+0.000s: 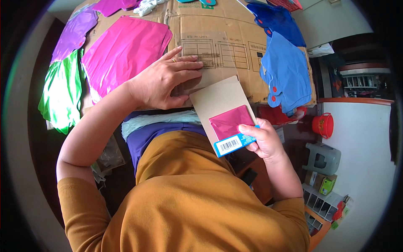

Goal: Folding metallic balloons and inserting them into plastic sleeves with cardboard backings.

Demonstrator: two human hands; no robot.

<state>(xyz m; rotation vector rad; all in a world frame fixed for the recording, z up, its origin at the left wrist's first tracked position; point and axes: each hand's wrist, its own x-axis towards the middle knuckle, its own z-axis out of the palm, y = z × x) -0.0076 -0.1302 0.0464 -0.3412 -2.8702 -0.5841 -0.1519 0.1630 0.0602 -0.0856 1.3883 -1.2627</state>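
A flattened brown cardboard sheet (235, 25) served as the work surface, filling the upper middle of the frame. On its upper left lay foil pieces in pink (124, 52), purple (73, 33) and green (63, 90), and on its upper right a stack of blue foil shapes (285, 69) with red dots at their edges. At the right edge of the frame a small red bucket (323, 124) and a grey plastic stool (322, 157) stood on a dark floor beside a white surface.

The left hand (163, 80), a ring on one finger, lay flat and open at the centre of the frame, fingers spread, pressing on the cardboard sheet and on a clear plastic sleeve lying there. The right hand (264, 140), lower and right of centre, was closed around the bottom corner of a tan backing card (216, 98) that carried a folded magenta foil piece (231, 122) and a blue barcode label (231, 145); the card's top edge sat just beside the left hand's thumb. The two hands were apart. An ochre sleeve and shirt filled the bottom of the frame.
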